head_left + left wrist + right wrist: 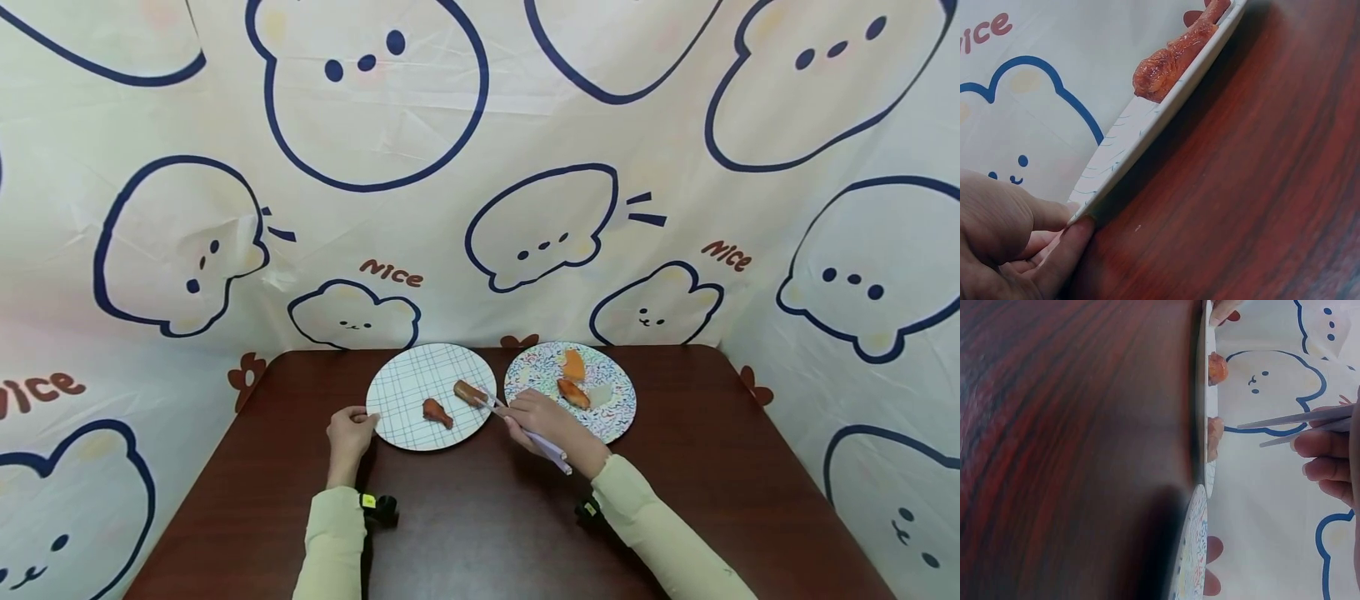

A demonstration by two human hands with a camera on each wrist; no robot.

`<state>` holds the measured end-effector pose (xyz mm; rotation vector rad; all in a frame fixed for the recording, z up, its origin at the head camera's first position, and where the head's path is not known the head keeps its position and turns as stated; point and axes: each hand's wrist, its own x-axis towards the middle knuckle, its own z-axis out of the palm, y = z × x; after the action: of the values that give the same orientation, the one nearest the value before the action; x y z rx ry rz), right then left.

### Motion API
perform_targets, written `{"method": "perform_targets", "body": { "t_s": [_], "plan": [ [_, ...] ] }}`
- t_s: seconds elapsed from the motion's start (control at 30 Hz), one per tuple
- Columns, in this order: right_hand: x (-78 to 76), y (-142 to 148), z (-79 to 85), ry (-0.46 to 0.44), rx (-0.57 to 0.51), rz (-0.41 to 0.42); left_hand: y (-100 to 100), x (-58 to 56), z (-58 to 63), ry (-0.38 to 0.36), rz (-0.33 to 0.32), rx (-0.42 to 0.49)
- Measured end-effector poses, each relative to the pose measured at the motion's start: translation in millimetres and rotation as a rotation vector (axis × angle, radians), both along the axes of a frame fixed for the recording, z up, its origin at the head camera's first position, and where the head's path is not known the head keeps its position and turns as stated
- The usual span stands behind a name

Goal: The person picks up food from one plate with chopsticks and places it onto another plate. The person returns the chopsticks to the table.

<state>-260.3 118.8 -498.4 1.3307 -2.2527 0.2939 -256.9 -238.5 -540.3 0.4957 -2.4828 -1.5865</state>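
My left hand (pixel 351 437) pinches the left rim of a white plate with a blue grid (pixel 405 383), thumb on top and a finger beneath in the left wrist view. On that plate lie a glazed drumstick (pixel 437 413) and, toward its right side, a brown sausage-shaped piece (pixel 468 393). My right hand (pixel 547 425) holds pale chopsticks (pixel 551 452). Their tips overlap the brown piece in the head view. The right wrist view shows the chopstick tips (pixel 1250 427) spread and hanging above that piece (pixel 1214 434), with nothing between them.
A speckled plate (pixel 528 375) stands close on the right, partly behind my right hand and forearm. It bears an orange piece (pixel 573 364), a browned wing-like piece (pixel 573 393) and a pale translucent piece (pixel 600 395). A printed cloth (pixel 435 250) rises behind the dark wooden table (pixel 465 517).
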Motion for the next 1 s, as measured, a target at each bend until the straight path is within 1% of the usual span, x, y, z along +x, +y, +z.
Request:
{"method": "perform_targets", "body": {
  "t_s": [0.17, 0.4, 0.63, 0.7, 0.77, 0.87, 0.93, 1.0],
  "plan": [
    [0.4, 7, 2.3, 0.002, 0.014, -0.029, 0, -0.8, 0.0, -0.006, -0.004, 0.002],
    [-0.5, 22, 5.2, -0.034, -0.006, -0.082, 1, -1.7, 0.0, -0.010, 0.003, 0.005],
    [-3.5, 44, 3.8, -0.009, -0.045, -0.101, 1, -1.6, 1.0, -0.017, 0.016, 0.004],
    [-3.5, 51, 3.1, -0.027, -0.057, -0.115, 1, -1.5, 0.7, -0.013, 0.014, -0.001],
    [-2.9, 58, 2.8, -0.055, -0.055, -0.147, 1, -0.8, 0.5, -0.012, 0.020, -0.011],
    [-1.9, 68, 3.6, -0.126, -0.056, -0.204, 1, 0.3, 0.9, -0.008, 0.020, -0.015],
    [-1.3, 75, 3.7, -0.146, -0.056, -0.237, 1, 0.7, 1.0, -0.009, 0.020, -0.013],
    [-1.5, 83, 2.0, -0.150, -0.071, -0.249, 1, 0.6, 0.9, -0.010, 0.018, -0.014]
  ]
}}
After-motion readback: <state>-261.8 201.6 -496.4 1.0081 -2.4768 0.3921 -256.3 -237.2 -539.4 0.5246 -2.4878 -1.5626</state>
